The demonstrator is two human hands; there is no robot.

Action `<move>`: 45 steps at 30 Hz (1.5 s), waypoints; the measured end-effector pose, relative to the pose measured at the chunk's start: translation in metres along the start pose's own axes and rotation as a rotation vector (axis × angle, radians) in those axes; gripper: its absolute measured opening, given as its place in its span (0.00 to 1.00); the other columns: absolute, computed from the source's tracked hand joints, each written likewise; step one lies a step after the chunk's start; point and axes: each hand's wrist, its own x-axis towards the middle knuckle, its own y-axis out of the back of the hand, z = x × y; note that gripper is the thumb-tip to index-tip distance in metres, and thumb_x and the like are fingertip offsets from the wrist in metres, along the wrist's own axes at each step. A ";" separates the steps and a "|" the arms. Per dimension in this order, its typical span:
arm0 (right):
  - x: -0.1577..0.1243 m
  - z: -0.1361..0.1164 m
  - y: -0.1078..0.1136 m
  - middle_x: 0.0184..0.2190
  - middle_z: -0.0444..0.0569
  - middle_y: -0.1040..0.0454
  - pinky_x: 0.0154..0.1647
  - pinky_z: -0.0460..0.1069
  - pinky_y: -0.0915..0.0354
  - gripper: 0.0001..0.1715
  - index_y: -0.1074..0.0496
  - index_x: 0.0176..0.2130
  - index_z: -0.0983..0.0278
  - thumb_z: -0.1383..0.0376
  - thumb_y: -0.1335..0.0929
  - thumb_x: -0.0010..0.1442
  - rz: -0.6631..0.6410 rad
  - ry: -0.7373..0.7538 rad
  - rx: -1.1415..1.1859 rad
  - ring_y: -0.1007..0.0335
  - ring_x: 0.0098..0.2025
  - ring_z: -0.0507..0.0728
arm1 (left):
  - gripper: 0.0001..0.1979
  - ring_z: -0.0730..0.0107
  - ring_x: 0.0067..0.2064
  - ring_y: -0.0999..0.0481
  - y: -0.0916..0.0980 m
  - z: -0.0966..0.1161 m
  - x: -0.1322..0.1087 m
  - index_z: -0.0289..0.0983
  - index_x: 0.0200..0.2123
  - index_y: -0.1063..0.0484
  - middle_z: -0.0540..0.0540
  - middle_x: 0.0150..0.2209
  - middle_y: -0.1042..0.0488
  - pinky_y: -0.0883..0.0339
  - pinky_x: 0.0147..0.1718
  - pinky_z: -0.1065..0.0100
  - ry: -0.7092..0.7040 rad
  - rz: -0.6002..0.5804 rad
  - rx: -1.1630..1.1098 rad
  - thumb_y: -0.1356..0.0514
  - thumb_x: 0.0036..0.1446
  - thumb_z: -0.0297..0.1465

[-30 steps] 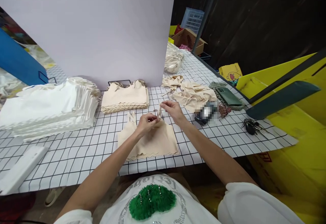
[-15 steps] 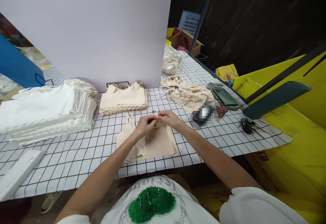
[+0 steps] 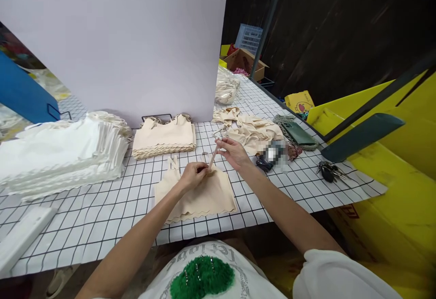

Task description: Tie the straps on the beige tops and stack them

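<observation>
Currently: beige top [image 3: 197,192] flat on table [image 3: 102,213]; left hand [image 3: 193,175] pinches strap [image 3: 213,157] base, right hand [image 3: 232,151] pinches its far end, pulled taut. Folded stack [image 3: 165,136] far left.

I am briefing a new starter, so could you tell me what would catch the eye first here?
At the centre, the left hand pins a beige top to the grid-patterned table while the right hand pulls its strap taut. Behind stands a neat beige stack, with a white stack at left.
</observation>
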 end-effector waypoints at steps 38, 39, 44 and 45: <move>-0.043 0.019 -0.006 0.33 0.49 0.22 0.43 0.54 0.31 0.12 0.20 0.33 0.61 0.55 0.27 0.59 -0.374 0.223 -0.684 0.27 0.38 0.57 | 0.17 0.68 0.33 0.20 0.012 0.019 -0.041 0.33 0.33 0.19 0.43 0.31 0.18 0.23 0.42 0.61 0.356 0.133 -0.742 0.24 0.44 0.39; -0.044 0.021 -0.007 0.33 0.49 0.22 0.43 0.54 0.31 0.12 0.21 0.33 0.62 0.55 0.27 0.58 -0.368 0.209 -0.655 0.27 0.39 0.57 | 0.17 0.68 0.32 0.20 0.011 0.019 -0.042 0.33 0.33 0.19 0.44 0.30 0.19 0.23 0.43 0.61 0.351 0.150 -0.747 0.25 0.44 0.39; -0.042 0.024 -0.004 0.32 0.48 0.22 0.43 0.53 0.32 0.10 0.24 0.33 0.62 0.58 0.29 0.58 -0.340 0.194 -0.612 0.27 0.38 0.57 | 0.14 0.65 0.36 0.21 0.006 0.007 -0.042 0.34 0.35 0.21 0.44 0.34 0.20 0.26 0.43 0.59 0.225 0.176 -0.542 0.28 0.50 0.38; -0.039 0.022 -0.002 0.32 0.48 0.23 0.43 0.53 0.32 0.09 0.25 0.33 0.62 0.59 0.30 0.59 -0.344 0.205 -0.650 0.27 0.38 0.56 | 0.12 0.64 0.38 0.22 0.004 0.004 -0.042 0.35 0.36 0.21 0.44 0.36 0.20 0.27 0.43 0.59 0.183 0.179 -0.421 0.29 0.51 0.37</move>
